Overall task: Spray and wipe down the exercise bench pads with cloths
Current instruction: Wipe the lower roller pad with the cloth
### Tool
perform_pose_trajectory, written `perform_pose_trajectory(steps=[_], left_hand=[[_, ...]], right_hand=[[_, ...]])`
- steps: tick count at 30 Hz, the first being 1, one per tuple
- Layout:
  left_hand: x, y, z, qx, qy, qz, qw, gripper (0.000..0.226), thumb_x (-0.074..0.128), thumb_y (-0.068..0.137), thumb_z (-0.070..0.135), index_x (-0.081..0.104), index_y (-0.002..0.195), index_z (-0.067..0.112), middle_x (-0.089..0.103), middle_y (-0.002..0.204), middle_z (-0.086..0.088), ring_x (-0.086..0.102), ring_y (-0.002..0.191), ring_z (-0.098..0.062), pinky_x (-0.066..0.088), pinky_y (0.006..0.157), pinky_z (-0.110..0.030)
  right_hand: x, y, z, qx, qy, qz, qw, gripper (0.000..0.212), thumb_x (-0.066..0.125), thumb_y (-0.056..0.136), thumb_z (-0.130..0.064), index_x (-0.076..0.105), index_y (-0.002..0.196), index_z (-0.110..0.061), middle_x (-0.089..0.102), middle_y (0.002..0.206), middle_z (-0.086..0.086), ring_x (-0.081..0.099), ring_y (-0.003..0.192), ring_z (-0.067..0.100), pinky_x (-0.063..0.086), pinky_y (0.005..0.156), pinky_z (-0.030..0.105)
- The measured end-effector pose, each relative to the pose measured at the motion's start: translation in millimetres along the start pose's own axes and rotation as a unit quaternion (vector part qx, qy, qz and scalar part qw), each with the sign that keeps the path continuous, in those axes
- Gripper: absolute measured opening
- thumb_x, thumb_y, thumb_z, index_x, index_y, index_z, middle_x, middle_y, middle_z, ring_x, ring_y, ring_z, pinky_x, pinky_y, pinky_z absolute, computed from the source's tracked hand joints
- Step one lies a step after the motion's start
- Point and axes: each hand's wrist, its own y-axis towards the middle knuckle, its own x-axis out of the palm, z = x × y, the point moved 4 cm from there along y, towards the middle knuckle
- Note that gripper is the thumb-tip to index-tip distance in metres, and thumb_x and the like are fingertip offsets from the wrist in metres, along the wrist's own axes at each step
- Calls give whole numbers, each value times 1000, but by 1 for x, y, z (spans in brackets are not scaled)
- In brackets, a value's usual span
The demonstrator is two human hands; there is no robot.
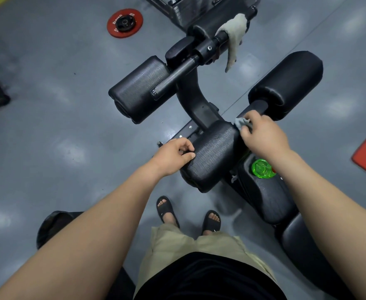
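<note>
Right hand (262, 137) pinches bunched grey cloth (241, 123) against right end of near roller pad (212, 154). Left hand (175, 154) curls fingers on pad's left end, likely bracing it. Pad's long axis runs hand to hand, so wipe probably goes leftward. Green spray bottle (262, 168) on seat pad (271, 198).

Outstretched arms; left hand (175, 154), right hand (262, 135) (both curled).

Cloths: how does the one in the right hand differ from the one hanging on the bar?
The grey cloth is bunched small in the right hand at the roller pad's end; the pale cloth hangs loose, unheld, over the upper bar. The grey cloth is darker; the pale cloth shows more length. Both touch the bench.
</note>
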Motion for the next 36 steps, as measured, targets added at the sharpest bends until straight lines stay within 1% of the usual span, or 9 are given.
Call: perform_pose_trajectory(steps=[3,6,12,18,23,27,31,33,36], left_hand=[[0,-1,0,-4,1,3,1000,17,73,92,28,61,86,38,61,108,4,60,84,-7,50,81,-25],[0,-2,0,-7,-2,5,1000,17,73,92,29,61,86,40,62,107,4,61,90,-10,53,85,-30],[0,-7,5,-3,24,10,1000,19,72,92,30,59,86,42,60,110,8,61,93,-6,50,89,-27],[2,-11,11,8,52,20,998,17,72,92,28,59,92,39,59,111,6,60,103,-12,50,98,-35],[3,-11,11,-16,69,28,997,35,73,90,35,57,122,34,60,117,5,61,104,-13,49,99,-32],[5,-10,14,-18,81,14,996,63,73,92,34,47,149,24,55,126,1,55,104,-9,45,103,-27],[6,-8,11,-28,81,-6,996,58,72,94,33,54,145,15,52,129,-4,58,116,-15,43,108,-29],[4,-7,10,-28,73,-7,997,53,74,93,32,58,140,14,50,122,-1,56,109,-13,43,102,-23],[2,-5,8,-29,67,-7,997,51,78,89,35,64,134,14,48,119,1,55,107,-14,43,101,-24]], right_hand=[[0,-9,4,31,69,21,997,18,52,95,-28,49,109,-18,63,97,11,55,85,34,38,65,38],[5,-25,-5,6,158,25,987,17,53,96,-23,54,112,-17,63,102,9,56,91,30,39,71,36],[25,-53,-16,-37,105,14,994,14,55,89,-23,42,89,-19,55,81,5,52,77,32,44,62,41],[18,-29,-8,7,110,70,991,25,50,98,-33,55,123,-31,64,107,11,61,94,36,52,77,44],[35,-54,-37,-124,81,45,988,28,63,95,-28,65,121,-17,66,116,10,64,108,35,56,84,44],[34,-62,-40,-180,42,18,983,31,59,95,-38,64,123,-27,67,118,1,66,105,30,58,76,42],[21,-35,-23,-89,64,53,993,29,55,99,-34,57,127,-28,64,116,7,63,102,34,54,80,45],[21,-29,-23,-52,67,67,994,32,54,100,-30,58,130,-19,64,116,13,62,104,38,53,84,46],[31,-42,-39,-87,48,69,993,36,58,98,-25,61,130,-9,65,119,19,63,105,42,52,86,45]])
